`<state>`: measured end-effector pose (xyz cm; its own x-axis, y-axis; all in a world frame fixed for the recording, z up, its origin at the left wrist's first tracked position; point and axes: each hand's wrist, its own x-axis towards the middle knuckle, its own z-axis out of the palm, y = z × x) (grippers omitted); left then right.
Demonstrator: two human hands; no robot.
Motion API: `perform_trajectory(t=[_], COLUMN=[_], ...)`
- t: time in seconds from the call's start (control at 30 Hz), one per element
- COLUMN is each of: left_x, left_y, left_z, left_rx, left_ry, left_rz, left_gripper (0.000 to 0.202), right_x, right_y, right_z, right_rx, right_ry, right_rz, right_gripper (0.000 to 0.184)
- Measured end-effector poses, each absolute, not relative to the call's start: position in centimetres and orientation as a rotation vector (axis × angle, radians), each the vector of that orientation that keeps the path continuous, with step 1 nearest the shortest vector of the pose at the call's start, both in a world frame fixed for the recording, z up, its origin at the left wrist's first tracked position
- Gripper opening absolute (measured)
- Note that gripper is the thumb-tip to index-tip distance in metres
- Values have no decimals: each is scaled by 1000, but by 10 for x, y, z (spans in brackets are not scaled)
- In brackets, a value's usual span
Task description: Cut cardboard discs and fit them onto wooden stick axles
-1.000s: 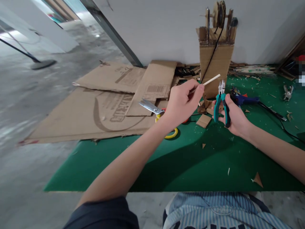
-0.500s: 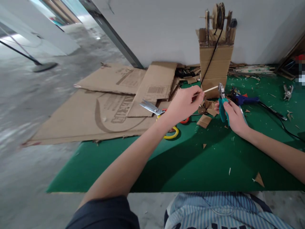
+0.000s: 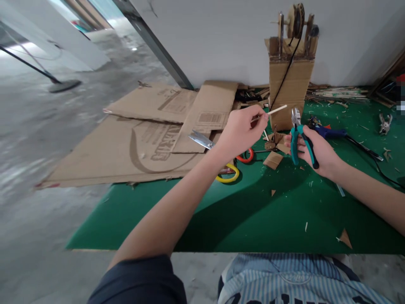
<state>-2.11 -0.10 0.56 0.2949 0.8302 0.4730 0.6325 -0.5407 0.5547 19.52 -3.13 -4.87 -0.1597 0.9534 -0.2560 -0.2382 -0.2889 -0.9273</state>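
Between the fingertips of my left hand (image 3: pixel 245 128) is a thin pale wooden stick (image 3: pixel 278 109), its free end pointing right. My right hand (image 3: pixel 321 150) is closed around the teal and black handles of a pair of cutting pliers (image 3: pixel 296 126). The handles stand spread and the jaws sit just right of the stick's end, apart from it. Behind both hands rises a cardboard tower (image 3: pixel 289 82) with a cardboard pulley wheel (image 3: pixel 295 21) and a black cord at its top. Scissors (image 3: pixel 229 174) with yellow and red handles lie partly hidden beneath my left forearm.
Cardboard sheets (image 3: pixel 155 143) cover the left of the green table (image 3: pixel 240 228). A blue glue gun (image 3: pixel 330 133) with a black cable lies to the right, with small metal pliers (image 3: pixel 385 123) beyond. Cardboard scraps (image 3: pixel 273 160) surround the tower's foot, and thin sticks (image 3: pixel 341 92) lie along the wall.
The stick's end has come away from the pliers' jaws. The pliers' handles have spread wider, and the right hand has turned. The whole view has shifted slightly.
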Motion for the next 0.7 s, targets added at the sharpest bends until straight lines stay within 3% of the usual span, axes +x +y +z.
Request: perform_trajectory(t=[0.17, 0.4, 0.57, 0.7], left_x=[-23, -20, -19, -15], left_y=[-2, -2, -8, -15], left_z=[9, 8, 13, 15], left_rx=[2263, 2259, 2275, 2305], left_ry=[1376, 1409, 1389, 1329], left_rz=[1098, 1047, 1077, 1105], left_gripper=[20, 22, 24, 24], right_x=[199, 198, 196, 194], right_y=[-32, -36, -41, -45], right_z=[-40, -43, -33, -28], right_rx=[-947, -886, -900, -1001], right_ry=[-968, -989, -1079, -1231], right_rz=[1862, 1945, 1832, 1694], right_gripper=[50, 21, 43, 41])
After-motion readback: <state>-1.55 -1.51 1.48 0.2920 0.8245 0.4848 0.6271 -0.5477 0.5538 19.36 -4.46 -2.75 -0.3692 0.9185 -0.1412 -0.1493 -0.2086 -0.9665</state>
